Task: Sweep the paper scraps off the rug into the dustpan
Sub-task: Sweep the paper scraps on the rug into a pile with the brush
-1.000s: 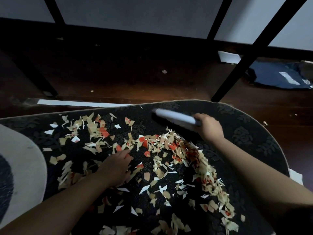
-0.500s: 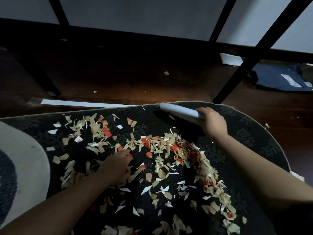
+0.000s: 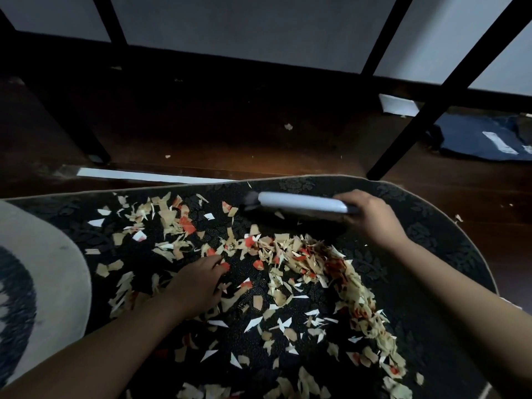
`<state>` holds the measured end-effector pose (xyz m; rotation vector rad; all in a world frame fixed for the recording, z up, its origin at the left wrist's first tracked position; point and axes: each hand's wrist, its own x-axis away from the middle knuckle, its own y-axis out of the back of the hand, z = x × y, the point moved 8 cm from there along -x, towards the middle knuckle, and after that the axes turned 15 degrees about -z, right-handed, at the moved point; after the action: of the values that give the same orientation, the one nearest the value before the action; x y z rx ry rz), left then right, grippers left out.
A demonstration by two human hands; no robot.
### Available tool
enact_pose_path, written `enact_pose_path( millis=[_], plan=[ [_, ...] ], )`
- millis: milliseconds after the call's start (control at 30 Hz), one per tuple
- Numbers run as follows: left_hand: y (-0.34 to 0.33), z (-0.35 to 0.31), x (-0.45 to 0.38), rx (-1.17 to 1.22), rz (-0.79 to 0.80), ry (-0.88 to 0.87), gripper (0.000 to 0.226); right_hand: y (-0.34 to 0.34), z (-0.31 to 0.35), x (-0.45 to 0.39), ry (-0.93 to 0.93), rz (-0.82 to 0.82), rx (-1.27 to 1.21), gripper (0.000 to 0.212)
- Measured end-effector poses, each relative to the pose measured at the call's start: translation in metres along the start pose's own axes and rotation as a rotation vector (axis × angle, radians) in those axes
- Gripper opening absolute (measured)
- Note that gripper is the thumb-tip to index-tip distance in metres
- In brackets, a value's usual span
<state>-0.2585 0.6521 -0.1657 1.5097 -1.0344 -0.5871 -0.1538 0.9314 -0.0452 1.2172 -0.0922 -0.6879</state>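
Note:
A dark patterned rug [image 3: 437, 243] lies on a wooden floor, strewn with several tan, white and red paper scraps [image 3: 293, 254]. My right hand [image 3: 371, 217] grips the handle of a light grey hand brush [image 3: 299, 204], held near the rug's far edge with its dark bristles down on the rug. My left hand [image 3: 195, 283] rests flat on the rug among the scraps, fingers spread. A thick band of scraps runs from the middle towards the lower right. No dustpan is in view.
Black metal furniture legs [image 3: 440, 102] stand on the dark floor [image 3: 230, 133] beyond the rug. A dark blue bag [image 3: 483, 139] lies at the right. A white strip [image 3: 138, 176] lies along the rug's far edge. A pale round rug area [image 3: 43, 283] is at the left.
My right hand has carried the brush away from me towards the rug's far edge. My left hand has stayed in place on the rug.

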Motion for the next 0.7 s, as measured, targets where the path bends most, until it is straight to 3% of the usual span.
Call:
enact_pose_path(
  millis=[100,233,500,700],
  plan=[
    [0.002,0.001,0.0,-0.004,-0.003,0.001,0.058,-0.006,-0.015,-0.014,-0.093,-0.075,0.076,0.034],
    [0.0,0.002,0.001,-0.028,0.016,0.0,0.061,-0.027,-0.028,-0.01,-0.211,-0.046,0.156,0.034],
    [-0.002,0.005,0.001,-0.026,0.053,0.029,0.059,-0.037,0.003,0.018,-0.006,0.188,0.07,0.032],
    [-0.001,0.016,-0.001,-0.066,0.094,0.099,0.068,-0.009,0.024,-0.006,-0.034,-0.009,0.027,0.037]
  ],
)
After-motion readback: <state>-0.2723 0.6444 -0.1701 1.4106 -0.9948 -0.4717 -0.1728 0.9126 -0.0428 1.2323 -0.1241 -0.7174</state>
